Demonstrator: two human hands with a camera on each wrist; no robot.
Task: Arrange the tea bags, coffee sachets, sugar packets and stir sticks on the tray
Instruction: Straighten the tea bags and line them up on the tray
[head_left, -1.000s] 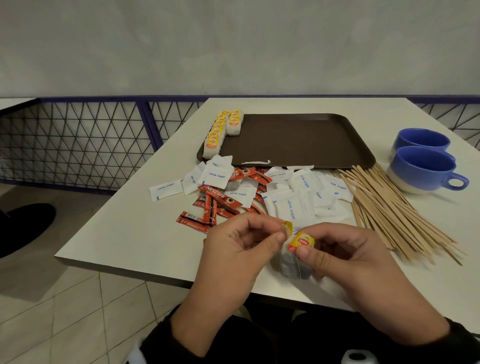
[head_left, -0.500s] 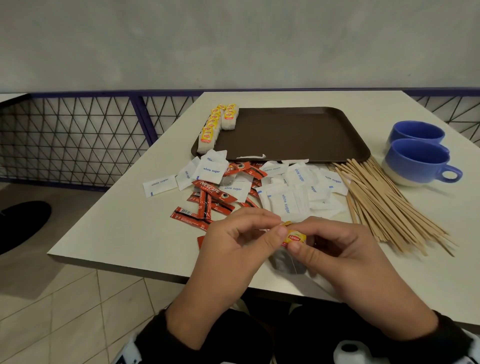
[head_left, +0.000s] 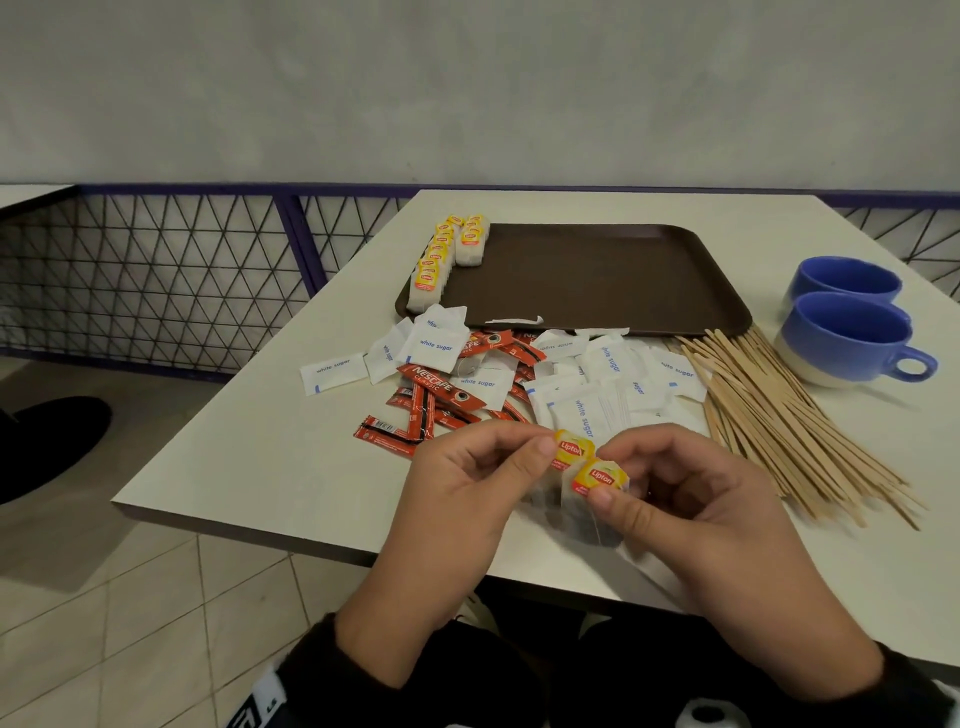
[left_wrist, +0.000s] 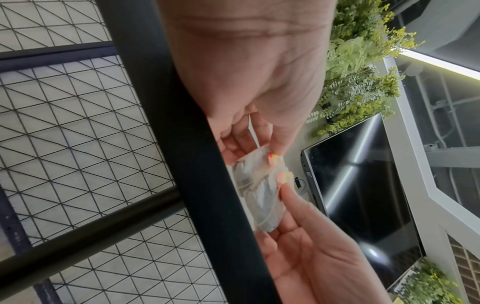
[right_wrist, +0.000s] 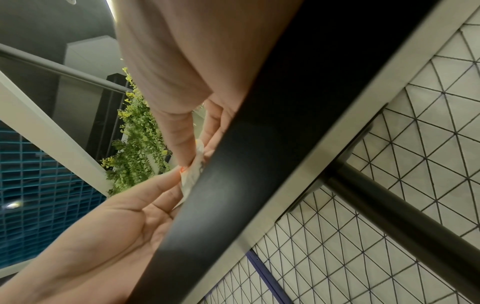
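left hand pinches one tea bag | right hand pinches another tea bag, near table edge | bag bodies blurred, half-hidden by fingers | tray far

Tray: dark brown, plain.
Tea bags on tray's left edge: white, yellow tags with red logo; same tags on two held tea bags.
Coffee sachets: red with black band, white lettering.
Sugar packets: white, blue print.
Stir sticks: pale wood.
Mugs: blue, cream base on nearer one.
Table: off-white.
Railing: black triangle mesh, purple-blue frame.
Sleeves: black.
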